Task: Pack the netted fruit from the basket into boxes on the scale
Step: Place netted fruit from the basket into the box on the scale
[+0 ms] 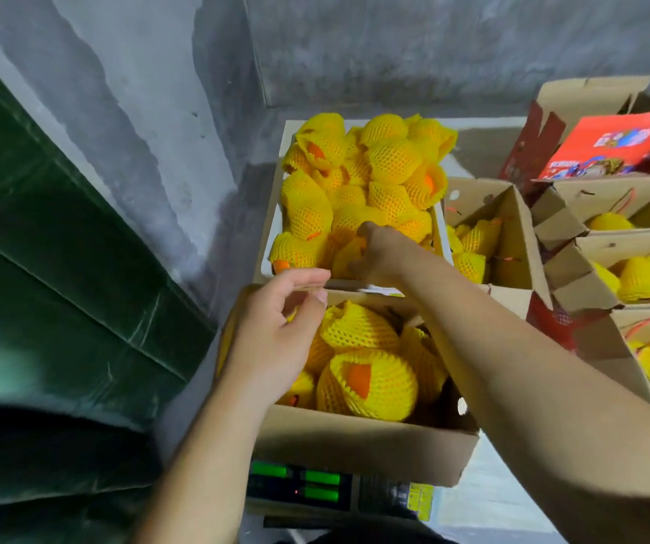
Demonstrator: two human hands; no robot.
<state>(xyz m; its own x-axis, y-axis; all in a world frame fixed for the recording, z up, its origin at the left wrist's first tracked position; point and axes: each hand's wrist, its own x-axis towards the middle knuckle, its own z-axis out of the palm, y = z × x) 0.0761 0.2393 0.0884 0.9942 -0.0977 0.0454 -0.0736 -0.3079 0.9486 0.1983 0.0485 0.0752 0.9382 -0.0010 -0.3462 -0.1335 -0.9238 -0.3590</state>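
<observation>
A cardboard box [355, 445] stands on the scale [300, 488], whose green displays show below it. Several oranges in yellow foam nets [370, 382] lie inside it. Behind it a white basket [272, 214] is heaped with netted fruit [390, 159]. My right hand [378, 253] reaches into the basket's near end, its fingers curled round a netted fruit there. My left hand [276, 339] hovers over the box's left side with fingers loosely bent and nothing visibly held.
To the right stand several open cardboard boxes [508, 245] holding netted fruit, and a red printed carton [622, 147] at the back. A dark green sheet [40, 268] covers the left side. A grey concrete wall [394, 45] rises behind.
</observation>
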